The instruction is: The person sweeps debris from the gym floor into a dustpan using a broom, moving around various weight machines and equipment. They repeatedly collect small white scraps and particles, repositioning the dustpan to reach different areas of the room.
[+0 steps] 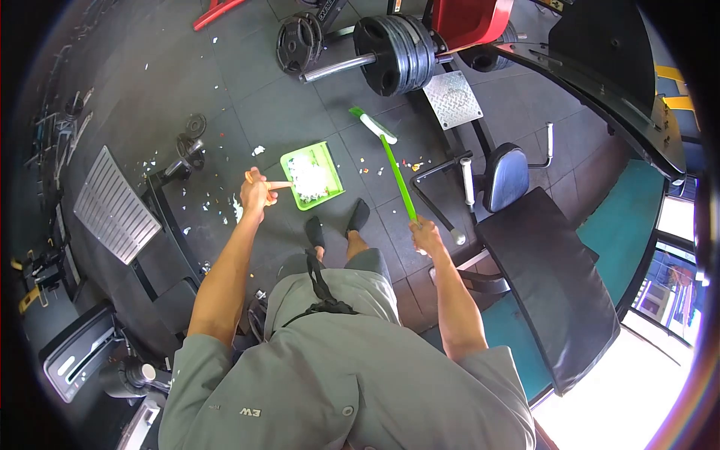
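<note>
My left hand [257, 196] is closed round the orange handle [279, 184] of a green dustpan [335, 180]. White scraps [308, 178] are heaped in the pan, which is at floor level in front of my feet. To the right, my right hand [427, 236] grips the green stick [399, 178] of a broom. The broom's head [376, 127], green and white, is beyond the dustpan and to its right, apart from it. Small white and coloured bits [411, 165] lie on the dark floor near the stick, and more white pieces [238, 210] are scattered beside my left hand.
A rack with weight plates [390, 56] stands ahead, beside a diamond-patterned metal footplate [453, 100]. On the right are a black padded bench [551, 281] and a small round-edged pad [506, 178]. A slatted metal plate [116, 204] on a frame stands at left.
</note>
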Demonstrator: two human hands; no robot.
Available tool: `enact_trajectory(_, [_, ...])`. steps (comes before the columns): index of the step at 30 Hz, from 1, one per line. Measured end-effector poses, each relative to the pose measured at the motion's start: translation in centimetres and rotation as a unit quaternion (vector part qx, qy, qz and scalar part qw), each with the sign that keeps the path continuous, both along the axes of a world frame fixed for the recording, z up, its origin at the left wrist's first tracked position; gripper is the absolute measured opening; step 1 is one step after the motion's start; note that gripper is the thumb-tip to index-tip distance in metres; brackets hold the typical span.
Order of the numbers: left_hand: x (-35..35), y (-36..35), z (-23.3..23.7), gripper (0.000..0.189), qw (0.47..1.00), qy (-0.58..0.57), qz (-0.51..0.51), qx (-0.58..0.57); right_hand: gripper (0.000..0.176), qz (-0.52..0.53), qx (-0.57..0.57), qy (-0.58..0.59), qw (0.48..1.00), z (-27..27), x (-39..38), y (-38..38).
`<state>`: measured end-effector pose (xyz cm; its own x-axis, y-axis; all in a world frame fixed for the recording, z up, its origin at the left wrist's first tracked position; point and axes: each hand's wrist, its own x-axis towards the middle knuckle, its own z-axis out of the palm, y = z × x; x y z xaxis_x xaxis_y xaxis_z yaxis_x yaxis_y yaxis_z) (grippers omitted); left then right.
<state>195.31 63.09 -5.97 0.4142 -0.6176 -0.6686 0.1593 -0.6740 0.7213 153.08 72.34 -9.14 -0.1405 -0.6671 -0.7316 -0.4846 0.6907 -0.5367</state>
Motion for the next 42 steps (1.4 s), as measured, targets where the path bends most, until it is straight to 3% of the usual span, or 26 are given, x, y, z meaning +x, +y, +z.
enact_trajectory(5, [-1.2, -1.3, 0.0, 0.042, 0.999, -0.033, -0.011, 0.008, 0.027, -0.042, 0.093, -0.072, 0.992, -3.4, 3.6, 1.2])
enact_trajectory(8, [-1.0, -1.7, 0.2, 0.043, 0.999, -0.051, -0.01, 0.004, 0.027, 0.023, 0.105, -0.091, 0.99, -3.8, 4.6, 3.7])
enact_trajectory(18, [-0.1, -1.8, 0.2, 0.043, 1.0, -0.017, 0.004, -0.008, 0.051, -0.019, 0.08, -0.141, 0.987, 7.1, 4.0, 6.9])
enact_trajectory(25, [-0.1, -1.6, 0.4, 0.043, 1.0, -0.021, 0.018, -0.004, 0.035, -0.076, 0.091, -0.118, 0.986, 4.1, 3.1, 5.7])
enact_trajectory(29, [-0.3, -1.7, 0.1, 0.044, 0.998, -0.059, 0.019, 0.022, 0.027, -0.163, 0.146, -0.204, 0.954, 1.0, 3.0, 6.0])
enact_trajectory(31, [-0.3, -1.8, 0.1, 0.045, 0.998, -0.055, 0.024, 0.021, 0.027, -0.184, 0.156, -0.231, 0.943, 2.4, 3.0, 6.3])
enact_trajectory(34, [0.1, -1.6, -0.4, 0.048, 0.998, -0.062, 0.022, 0.02, 0.027, -0.18, 0.146, -0.274, 0.933, 4.8, 2.3, 6.9])
enact_trajectory(38, [0.6, -1.5, 0.0, 0.05, 0.997, -0.076, 0.005, 0.026, 0.027, -0.145, 0.116, -0.233, 0.955, 8.0, 2.5, 5.5])
enact_trajectory(42, [1.8, -0.9, 1.7, 0.053, 0.997, -0.072, -0.005, 0.021, 0.029, -0.092, 0.093, -0.199, 0.971, 6.7, 1.8, 3.8])
